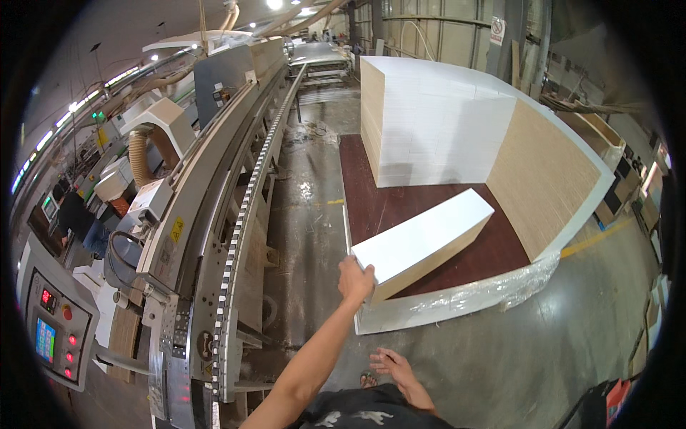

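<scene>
A low stack of long white panels (pixel 427 232) with pale brown edges lies aslant on a dark red-brown base board (pixel 446 272). My left hand (pixel 355 279) is stretched forward, with its fingers and thumb closed around the stack's near left corner. Whether it grips one panel or several I cannot make out. Close to my body, my right hand (pixel 395 367) hangs with its fingers apart and nothing in it. Behind the low stack stand tall stacks of white panels (pixel 439 118), and another tall stack (pixel 547 171) shows its brown edges on the right.
Along my left runs a long machine with a toothed conveyor rail (pixel 246 204). Its control panel (pixel 57 329) has a lit screen and red buttons. Clear plastic wrap (pixel 471 299) covers the pallet's front edge. A person (pixel 82 222) in dark clothes is at the far left.
</scene>
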Demonstrator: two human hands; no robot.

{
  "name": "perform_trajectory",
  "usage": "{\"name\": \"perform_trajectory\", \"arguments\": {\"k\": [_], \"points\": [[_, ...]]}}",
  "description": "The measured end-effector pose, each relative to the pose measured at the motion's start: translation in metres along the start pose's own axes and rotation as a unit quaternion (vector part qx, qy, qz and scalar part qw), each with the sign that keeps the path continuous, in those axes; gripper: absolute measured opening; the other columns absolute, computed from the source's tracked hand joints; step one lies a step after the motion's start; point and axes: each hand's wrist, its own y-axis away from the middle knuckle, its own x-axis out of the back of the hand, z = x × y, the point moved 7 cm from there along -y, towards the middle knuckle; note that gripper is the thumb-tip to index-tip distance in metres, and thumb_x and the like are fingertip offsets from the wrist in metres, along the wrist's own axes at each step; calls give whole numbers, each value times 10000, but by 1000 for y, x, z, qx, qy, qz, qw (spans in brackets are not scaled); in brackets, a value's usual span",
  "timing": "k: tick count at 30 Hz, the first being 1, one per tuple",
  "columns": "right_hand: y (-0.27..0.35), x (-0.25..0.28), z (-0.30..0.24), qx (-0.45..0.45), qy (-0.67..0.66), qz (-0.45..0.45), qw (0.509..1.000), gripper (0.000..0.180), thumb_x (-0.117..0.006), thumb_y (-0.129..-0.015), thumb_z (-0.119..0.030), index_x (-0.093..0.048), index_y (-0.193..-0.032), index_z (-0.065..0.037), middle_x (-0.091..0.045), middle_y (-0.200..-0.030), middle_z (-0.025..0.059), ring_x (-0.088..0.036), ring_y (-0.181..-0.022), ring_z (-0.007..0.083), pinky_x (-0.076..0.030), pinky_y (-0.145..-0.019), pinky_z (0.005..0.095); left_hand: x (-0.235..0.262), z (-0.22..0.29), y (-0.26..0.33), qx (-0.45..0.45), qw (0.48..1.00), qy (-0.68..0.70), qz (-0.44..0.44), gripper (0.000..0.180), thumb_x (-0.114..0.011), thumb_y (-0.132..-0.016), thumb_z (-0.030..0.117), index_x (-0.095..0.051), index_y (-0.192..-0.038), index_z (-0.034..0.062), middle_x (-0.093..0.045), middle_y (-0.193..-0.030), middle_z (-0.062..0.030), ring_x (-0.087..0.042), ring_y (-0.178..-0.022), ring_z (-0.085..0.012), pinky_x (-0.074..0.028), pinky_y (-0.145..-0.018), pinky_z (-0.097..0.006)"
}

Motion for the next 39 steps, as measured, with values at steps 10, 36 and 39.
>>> {"name": "perform_trajectory", "arguments": {"k": [10,36,39], "points": [[-39,18,-88,84,-16,-24,996,492,-564,-1089,-251,-472,-1489,21,-684,-1318,194,-724,-1090,288,-573,-922,389,34,-61,-15,86,970,215,-76,317,-675,-971,233,-666,-1080,-65,-696,-863,-129,-702,-729,-215,-609,-593,-371],[24,-481,139,-153,185,-410,880,151,-629,-1034,-199,-622,-1083,-56,-671,-1056,88,-697,-1014,232,-600,-920,390,373,-480,656,249,694,434,518,511,-703,-914,56,-553,-1399,-7,-694,-1119,-45,-639,-991,-134,-491,-877,-268],[23,-525,171,-135,231,-388,882,476,-669,-1011,-211,-487,-1391,12,-622,-1210,154,-661,-1087,245,-594,-943,383,385,-510,669,243,684,431,536,496,-684,-941,48,-538,-1409,-26,-698,-1146,-54,-646,-1007,-141,-488,-896,-271]]}}
